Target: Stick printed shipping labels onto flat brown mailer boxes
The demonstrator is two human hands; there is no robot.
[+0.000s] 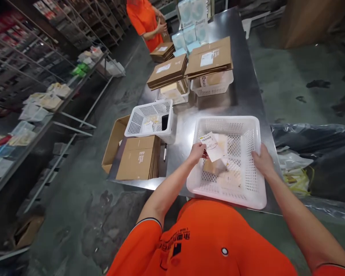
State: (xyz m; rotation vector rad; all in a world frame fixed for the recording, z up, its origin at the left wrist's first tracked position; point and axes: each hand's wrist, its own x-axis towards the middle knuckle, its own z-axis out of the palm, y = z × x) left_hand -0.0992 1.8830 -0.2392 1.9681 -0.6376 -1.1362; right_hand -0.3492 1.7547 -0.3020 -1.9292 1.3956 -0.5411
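A large white plastic basket (228, 195) sits at the near edge of the steel table, right in front of my body. Over its left part, my left hand (198, 152) pinches a white paper label (212, 146) printed with a barcode. My right hand (263, 160) grips the basket's right rim, its fingers wrapped over the edge. Inside the basket lie a small brown box (215, 167) and some pale, wrapped items (229, 179) whose kind I cannot make out.
Flat cardboard boxes (138, 157) are stacked at the table's near left, beside a black-and-white marker (165, 152). Behind them stands another white basket (149, 132). More cardboard stacks (209, 57) rest on baskets farther back. A co-worker in orange (145, 23) stands beyond. Shelving lines the left.
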